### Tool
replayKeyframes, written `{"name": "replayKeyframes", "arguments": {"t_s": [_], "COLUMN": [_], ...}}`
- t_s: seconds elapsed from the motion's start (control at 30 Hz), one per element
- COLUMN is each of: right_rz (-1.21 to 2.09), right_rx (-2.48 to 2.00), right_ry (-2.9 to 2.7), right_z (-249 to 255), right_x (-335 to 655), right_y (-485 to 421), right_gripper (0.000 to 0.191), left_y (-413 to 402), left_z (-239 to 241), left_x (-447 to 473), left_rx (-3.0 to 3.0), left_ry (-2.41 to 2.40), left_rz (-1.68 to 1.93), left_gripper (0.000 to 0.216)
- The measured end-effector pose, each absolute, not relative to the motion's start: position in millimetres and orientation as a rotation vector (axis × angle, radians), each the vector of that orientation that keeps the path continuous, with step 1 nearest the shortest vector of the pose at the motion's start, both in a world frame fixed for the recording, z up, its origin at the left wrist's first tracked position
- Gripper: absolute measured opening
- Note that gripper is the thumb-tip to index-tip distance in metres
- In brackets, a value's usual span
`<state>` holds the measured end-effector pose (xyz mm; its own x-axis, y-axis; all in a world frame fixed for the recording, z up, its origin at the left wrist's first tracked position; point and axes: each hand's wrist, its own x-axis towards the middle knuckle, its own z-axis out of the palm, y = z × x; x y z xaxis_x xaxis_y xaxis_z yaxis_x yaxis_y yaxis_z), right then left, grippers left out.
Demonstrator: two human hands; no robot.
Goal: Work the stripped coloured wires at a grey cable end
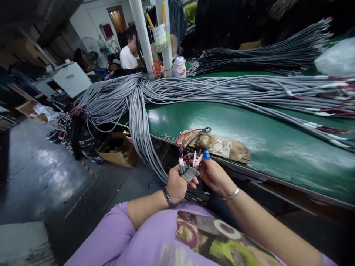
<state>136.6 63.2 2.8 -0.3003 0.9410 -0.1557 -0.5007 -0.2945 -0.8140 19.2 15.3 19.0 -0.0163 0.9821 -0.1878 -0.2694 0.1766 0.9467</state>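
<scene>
The left hand (176,186), around a cable end (182,165), and the right hand (214,176) sit before the table (263,147) edge. A cardboard piece (224,147) lies on the table behind them; farther back a cable bundle (222,90) crosses it

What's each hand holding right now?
Left hand: closed on the grey cable end with coloured wires.
Right hand: apparently pinching a small pink alligator clip.

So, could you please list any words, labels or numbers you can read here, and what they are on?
Nothing reads clearly.
Shirt: pale letters, cut off and blurred.
Cup on the pillar: label too small.
Table edge: white marks, illegible.
Wall sign: blurred.
</scene>
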Motion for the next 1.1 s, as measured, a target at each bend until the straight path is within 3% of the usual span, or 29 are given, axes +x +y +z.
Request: {"name": "replayKeyframes", "arguments": {"t_s": [0.27, 0.7, 0.83, 1.1], "right_rz": [1.897, 2.048, 1.995, 1.727], "right_rx": [-0.734, -0.729, -0.821, -0.995], "right_ry": [-0.509, -0.615, -0.732, -1.040], "right_z": [3, 5, 8, 10], "right_x": [131, 144, 142, 140], "right_y": [67, 51, 38, 33], "right_gripper": [0.040, 0.046, 0.035, 0.036], "left_y": [15, 7, 6, 3], "left_z": [10, 18, 15, 8], "left_x": [17, -3, -4, -6], "left_rx": [0.915, 1.131, 1.275, 1.328], "left_ry": [1.146, 1.237, 1.237, 1.189], "left_rz": [1.226, 1.309, 1.323, 1.109], "left_gripper": [0.041, 0.036, 0.031, 0.028]}}
